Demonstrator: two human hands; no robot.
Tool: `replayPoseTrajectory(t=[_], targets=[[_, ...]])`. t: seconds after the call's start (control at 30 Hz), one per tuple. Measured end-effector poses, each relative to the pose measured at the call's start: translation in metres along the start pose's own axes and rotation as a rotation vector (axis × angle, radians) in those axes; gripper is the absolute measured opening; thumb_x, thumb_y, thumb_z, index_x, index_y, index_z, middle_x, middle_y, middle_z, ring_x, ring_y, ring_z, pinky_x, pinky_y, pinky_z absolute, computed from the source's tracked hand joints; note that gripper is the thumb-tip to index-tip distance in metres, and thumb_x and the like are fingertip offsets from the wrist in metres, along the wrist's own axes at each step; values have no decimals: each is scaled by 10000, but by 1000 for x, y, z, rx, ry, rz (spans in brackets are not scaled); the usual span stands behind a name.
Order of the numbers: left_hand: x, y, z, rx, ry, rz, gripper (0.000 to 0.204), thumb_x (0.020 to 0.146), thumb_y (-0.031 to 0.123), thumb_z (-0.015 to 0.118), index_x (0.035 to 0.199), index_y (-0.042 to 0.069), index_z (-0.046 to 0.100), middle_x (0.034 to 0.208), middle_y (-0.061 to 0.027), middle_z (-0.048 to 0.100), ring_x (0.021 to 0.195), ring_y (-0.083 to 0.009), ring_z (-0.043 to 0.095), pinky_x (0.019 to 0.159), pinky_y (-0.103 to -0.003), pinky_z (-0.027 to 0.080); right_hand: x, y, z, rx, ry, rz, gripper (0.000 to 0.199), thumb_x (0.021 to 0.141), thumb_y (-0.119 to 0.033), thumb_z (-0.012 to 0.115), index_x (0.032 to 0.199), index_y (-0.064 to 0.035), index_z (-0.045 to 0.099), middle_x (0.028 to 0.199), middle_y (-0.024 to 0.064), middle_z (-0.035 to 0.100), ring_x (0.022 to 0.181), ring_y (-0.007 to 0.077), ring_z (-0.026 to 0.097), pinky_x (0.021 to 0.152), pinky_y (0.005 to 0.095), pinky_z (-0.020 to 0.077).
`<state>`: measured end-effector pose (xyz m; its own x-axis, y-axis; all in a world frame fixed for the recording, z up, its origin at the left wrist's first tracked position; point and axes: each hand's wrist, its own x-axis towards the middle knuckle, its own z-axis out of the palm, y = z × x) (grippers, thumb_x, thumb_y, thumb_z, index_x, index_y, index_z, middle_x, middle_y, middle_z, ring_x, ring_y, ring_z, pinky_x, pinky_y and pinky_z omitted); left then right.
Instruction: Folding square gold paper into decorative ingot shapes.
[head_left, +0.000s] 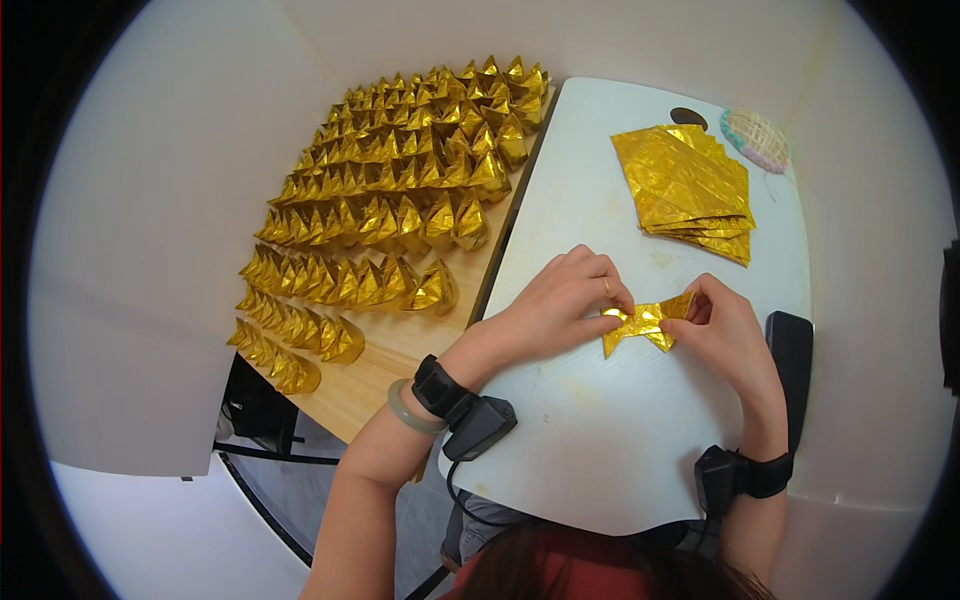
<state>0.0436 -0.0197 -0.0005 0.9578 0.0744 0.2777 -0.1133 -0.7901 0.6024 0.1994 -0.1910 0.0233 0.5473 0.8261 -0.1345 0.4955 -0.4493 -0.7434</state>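
A small piece of folded gold foil paper (646,318), shaped rather like a bow with pointed ends, is held just above or on the white table. My left hand (565,303) pinches its left end between thumb and fingers. At its right end, my right hand (722,325) grips a corner the same way. Beyond my hands lies a loose stack of flat gold foil sheets (683,185), fanned at its edges. To the left stand several rows of finished gold foil ingots (400,165) with upright points.
The ingots rest on a wooden board (385,375) beside the white table (590,440). Behind the stack are a dark oval object (688,117) and a round woven pad (755,140) with a pastel rim. A black flat device (789,370) lies by the right edge. Pale walls enclose the table.
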Motion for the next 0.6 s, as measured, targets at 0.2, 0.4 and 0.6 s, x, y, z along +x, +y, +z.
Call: replayPoseTrajectory(t=[0.2, 0.4, 0.6], targets=[[-1, 0, -1, -11, 3, -16, 163, 779, 116, 713, 933, 114, 659, 938, -26, 565, 948, -246, 495, 871, -358, 393, 2, -4, 15, 184, -16, -179, 193, 736, 1, 695, 844, -16, 536, 720, 65, 545, 643, 162, 547, 621, 274, 467], [-1, 1, -1, -19, -8, -46, 173, 785, 125, 712, 945, 103, 648, 943, -26, 567, 955, -245, 488, 869, -359, 392, -2, -6, 14, 33, -49, -458, 170, 756, 25, 640, 896, -19, 553, 834, 102, 557, 689, 225, 589, 658, 317, 492], [0, 0, -1, -37, -8, -39, 182, 796, 126, 702, 964, 94, 642, 957, -33, 581, 950, -249, 493, 865, -358, 391, -2, -9, 15, -70, 153, -590, 181, 702, 36, 626, 859, -32, 565, 829, 104, 559, 815, 262, 597, 694, 363, 494]])
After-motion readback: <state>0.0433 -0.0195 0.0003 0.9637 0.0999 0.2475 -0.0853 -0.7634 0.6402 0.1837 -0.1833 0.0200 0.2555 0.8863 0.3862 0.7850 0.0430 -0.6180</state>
